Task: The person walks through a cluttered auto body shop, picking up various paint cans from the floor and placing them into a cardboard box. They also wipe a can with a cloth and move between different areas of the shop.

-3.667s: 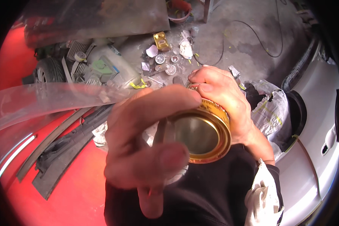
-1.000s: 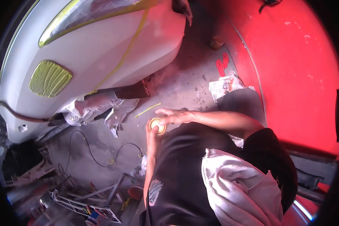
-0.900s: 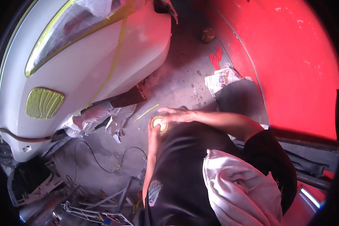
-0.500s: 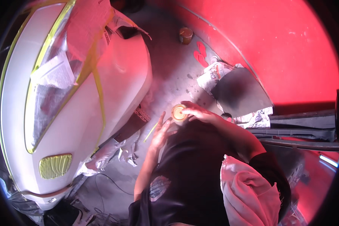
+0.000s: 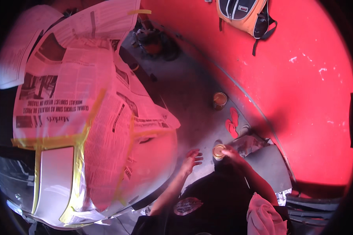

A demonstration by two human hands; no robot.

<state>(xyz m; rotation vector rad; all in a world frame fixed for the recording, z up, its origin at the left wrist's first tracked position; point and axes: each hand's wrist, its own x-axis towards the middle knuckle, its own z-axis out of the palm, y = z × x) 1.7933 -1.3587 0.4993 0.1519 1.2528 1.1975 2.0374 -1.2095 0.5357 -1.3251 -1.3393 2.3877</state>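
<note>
A small round tin point(image 5: 219, 151) with a gold-coloured rim and top is in my right hand point(image 5: 230, 152). The fingers wrap its right side, and the thumb lies across the top. To the left of the tin my left hand point(image 5: 191, 161) hovers with its fingers spread and nothing in it. That hand is between the tin and the rounded car body panel point(image 5: 157, 156). Sheets of newspaper point(image 5: 94, 94) cover much of the car body, held along their edges by yellow masking tape point(image 5: 79, 176). A bare white panel point(image 5: 55, 180) shows between two tape strips.
An open can point(image 5: 219, 100) with brownish contents stands on the floor ahead, near red flip-flops point(image 5: 232, 123). A grey sheet point(image 5: 268, 166) lies to the right. An orange and black backpack point(image 5: 243, 11) is against the red wall point(image 5: 306, 90). A pale cloth point(image 5: 264, 217) drapes my right shoulder.
My view has swung forward, bringing more newspaper-covered car body and the backpack into sight. The tin stays in my right hand. My left hand is now farther from it.
</note>
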